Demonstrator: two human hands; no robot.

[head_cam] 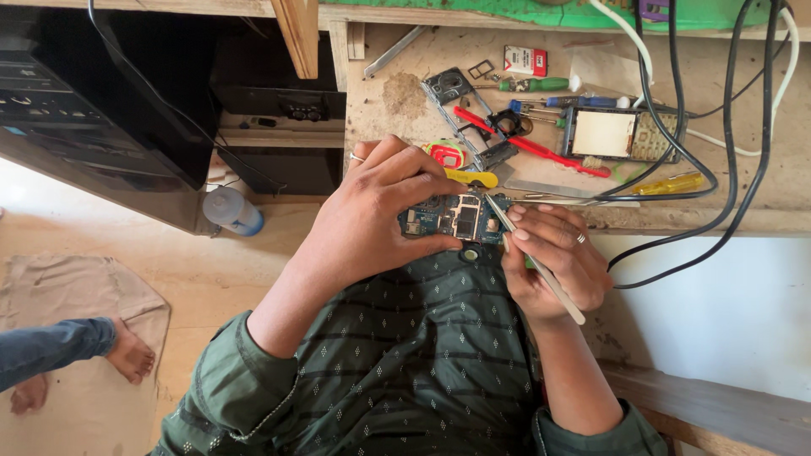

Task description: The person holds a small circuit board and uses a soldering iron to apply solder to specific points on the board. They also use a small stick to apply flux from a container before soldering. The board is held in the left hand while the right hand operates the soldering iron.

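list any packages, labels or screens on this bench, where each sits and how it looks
Small packet: back of the bench, flat rectangle, red and white.
Phone screen: right of the screwdrivers, pale blank rectangle in a dark frame with a keypad beside it.
Circuit board: held in the left hand, blue with metal shields; the right hand holds tweezers.

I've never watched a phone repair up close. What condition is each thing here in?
Circuit board: bare, held in the left hand.
Tweezers: in the right hand, tip on the board.
Phone frame: empty, lying on bench.
Keypad phone: opened, flat.
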